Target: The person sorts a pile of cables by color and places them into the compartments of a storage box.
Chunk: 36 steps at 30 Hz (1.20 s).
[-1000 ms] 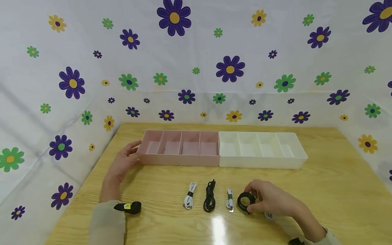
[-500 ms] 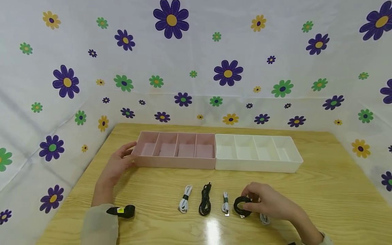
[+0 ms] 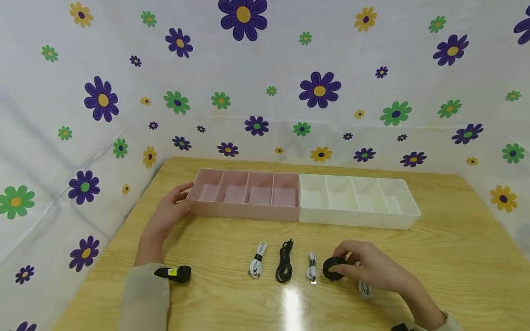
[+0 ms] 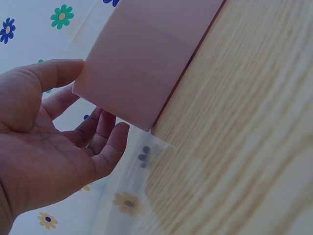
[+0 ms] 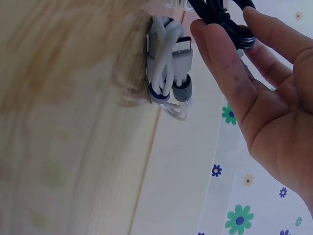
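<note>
A coil of black cable (image 3: 333, 269) is pinched between the thumb and fingers of my right hand (image 3: 372, 266); in the right wrist view the black cable (image 5: 227, 22) shows its bundled loops at the fingertips. Just beneath that hand lies a white cable (image 3: 365, 289), partly covered, with a USB plug and grey collars in the right wrist view. At the left end of the pink divided box (image 3: 244, 210), my left hand (image 3: 167, 214) touches the corner. Its thumb lies at one edge of the pink box (image 4: 137, 63), with loosely bent fingers along the end wall.
A white divided box (image 3: 356, 217) adjoins the pink one. In front, a white cable (image 3: 257, 260), a long black cable (image 3: 284, 262) and a short white cable (image 3: 312, 268) lie in a row on the wooden table (image 3: 223, 294). Flower-patterned cloth (image 3: 265, 69) hangs behind.
The head view has shifted slightly. The black coil in my right hand has tipped, its ring looking flatter and its hole narrower. My left hand stays at the pink box's end.
</note>
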Motion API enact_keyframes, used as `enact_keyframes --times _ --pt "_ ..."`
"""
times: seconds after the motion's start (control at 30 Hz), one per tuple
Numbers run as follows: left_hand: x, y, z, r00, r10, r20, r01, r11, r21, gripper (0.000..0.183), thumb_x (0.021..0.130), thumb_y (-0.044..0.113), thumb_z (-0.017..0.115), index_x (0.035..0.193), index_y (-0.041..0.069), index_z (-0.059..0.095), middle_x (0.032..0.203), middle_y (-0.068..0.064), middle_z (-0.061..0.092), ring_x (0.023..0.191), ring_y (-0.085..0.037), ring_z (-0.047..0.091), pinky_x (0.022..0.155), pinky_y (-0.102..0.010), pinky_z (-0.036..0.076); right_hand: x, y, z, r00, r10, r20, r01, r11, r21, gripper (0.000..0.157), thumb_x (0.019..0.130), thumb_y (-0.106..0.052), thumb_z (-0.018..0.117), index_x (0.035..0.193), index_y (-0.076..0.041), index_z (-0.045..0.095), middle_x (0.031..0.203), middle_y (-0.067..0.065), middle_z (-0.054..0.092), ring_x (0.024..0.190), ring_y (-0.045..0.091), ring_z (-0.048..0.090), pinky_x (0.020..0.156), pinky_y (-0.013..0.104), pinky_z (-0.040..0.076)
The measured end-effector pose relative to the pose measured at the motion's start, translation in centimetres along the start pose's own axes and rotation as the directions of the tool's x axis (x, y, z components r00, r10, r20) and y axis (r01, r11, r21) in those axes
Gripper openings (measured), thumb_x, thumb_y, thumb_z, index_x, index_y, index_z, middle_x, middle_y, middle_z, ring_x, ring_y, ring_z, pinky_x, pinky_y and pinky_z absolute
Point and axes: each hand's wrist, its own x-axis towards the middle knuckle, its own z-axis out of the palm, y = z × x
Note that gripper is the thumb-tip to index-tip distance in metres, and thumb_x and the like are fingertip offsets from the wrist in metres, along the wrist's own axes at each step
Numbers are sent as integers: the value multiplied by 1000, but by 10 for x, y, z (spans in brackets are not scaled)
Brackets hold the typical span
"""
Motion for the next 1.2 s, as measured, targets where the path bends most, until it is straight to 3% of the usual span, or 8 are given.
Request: enact_keyframes --times 0.27,0.57,0.83,1.2 --pt "0 5 -1 1000 -18 -3 18 1000 15 62 103 35 53 157 17 31 151 -21 35 130 -32 41 100 -34 46 0 -1 0 1000 13 4 -13 998 65 25 94 -7 66 119 -2 60 110 17 63 77 17 67 58 35 57" --pt "-2 2 -4 1000 1 10 -1 1000 -10 62 103 34 53 157 14 30 150 -22 35 126 -27 42 89 -21 48 -3 -3 2 999 46 -5 -44 985 168 32 98 -7 61 129 0 59 120 23 59 80 21 69 61 41 58" --pt "0 3 -3 1000 3 7 -3 1000 -27 59 104 29 51 157 14 30 149 -22 35 122 -23 45 89 -23 48 0 -5 1 1000 16 8 -18 976 218 35 99 -7 59 132 2 58 118 27 62 74 27 69 60 46 58" --pt "-2 4 0 999 -31 5 31 999 -6 60 103 34 52 157 16 30 152 -20 33 131 -32 39 105 -41 41 4 2 2 997 75 -9 -67 937 343 39 98 -6 60 135 6 55 125 33 52 70 25 69 62 42 59"
